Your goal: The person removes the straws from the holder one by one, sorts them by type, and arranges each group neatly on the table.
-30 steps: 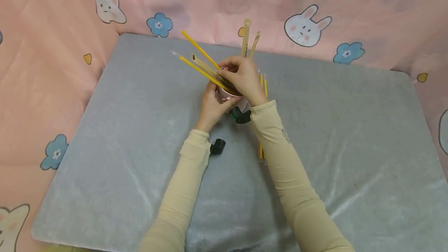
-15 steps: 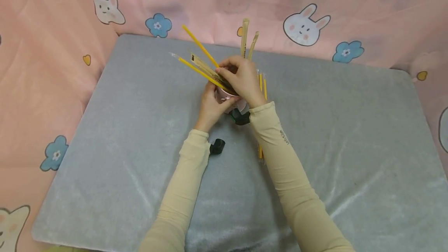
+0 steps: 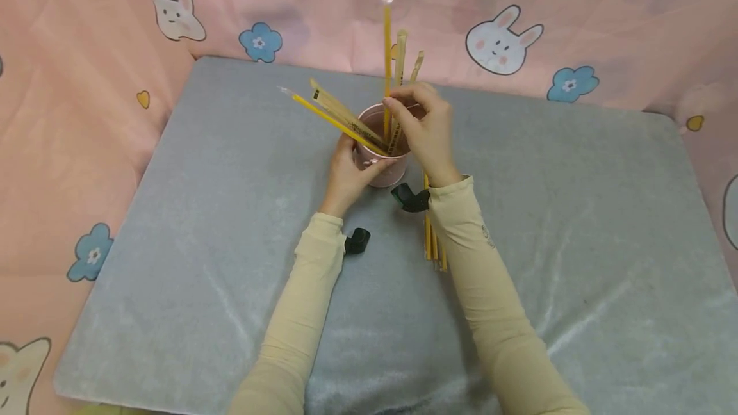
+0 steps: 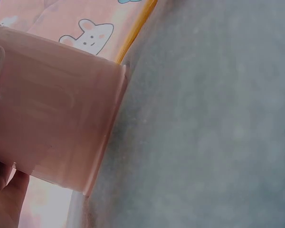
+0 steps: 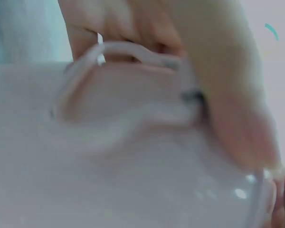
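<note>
In the head view my left hand (image 3: 348,171) grips a pink pail (image 3: 389,175) by its side, thumb across the front. Over the pail's right rim, my right hand (image 3: 429,127) pinches a yellow straw (image 3: 387,50) in a clear wrapper. This straw stands upright with its lower end inside the pail. Another yellow straw (image 3: 323,117) and tan paper-wrapped sticks (image 3: 340,109) lean left out of it; more tan sticks (image 3: 400,56) rise at the back. Close up, the pail wall (image 4: 52,109) fills much of the left wrist view. The right wrist view shows its wavy handle (image 5: 128,50), blurred.
More wrapped yellow straws (image 3: 434,245) lie on the grey cloth-covered table (image 3: 259,261), partly under the right forearm. Black wrist mounts (image 3: 359,241) stick out from both wrists. A pink curtain (image 3: 346,11) with rabbits and flowers hangs behind the table.
My right hand has moved to the right, swinging the pinched yellow straw from a left lean to upright. The pail's mouth shows more now. My left hand keeps its grip.
</note>
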The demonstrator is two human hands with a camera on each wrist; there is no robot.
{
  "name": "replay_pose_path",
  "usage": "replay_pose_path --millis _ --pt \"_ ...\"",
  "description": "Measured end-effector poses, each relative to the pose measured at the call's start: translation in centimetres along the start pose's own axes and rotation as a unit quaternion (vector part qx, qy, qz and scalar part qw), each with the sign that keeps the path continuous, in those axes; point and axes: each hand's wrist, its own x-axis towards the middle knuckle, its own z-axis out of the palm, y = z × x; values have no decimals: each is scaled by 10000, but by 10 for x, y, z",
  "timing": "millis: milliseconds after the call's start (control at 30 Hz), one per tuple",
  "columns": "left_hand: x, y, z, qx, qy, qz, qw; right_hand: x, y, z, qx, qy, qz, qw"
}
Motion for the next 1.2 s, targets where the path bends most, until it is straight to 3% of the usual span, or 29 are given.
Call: replay_pose_path --millis 467,800,1033,1200 --pt "0 0 -2 -102 -20 -97 9999 -8 -2 -24 331 130 -361 9987" --pt "-2 1 0 72 -13 -136 9999 -21 -4 -38 823 697 -31 9942" --pt "-1 2 0 12 42 -148 9999 -30 -4 -50 1202 739 168 9899" --pt "-2 0 0 86 62 -130 9999 -38 -5 -55 1642 942 234 9816"
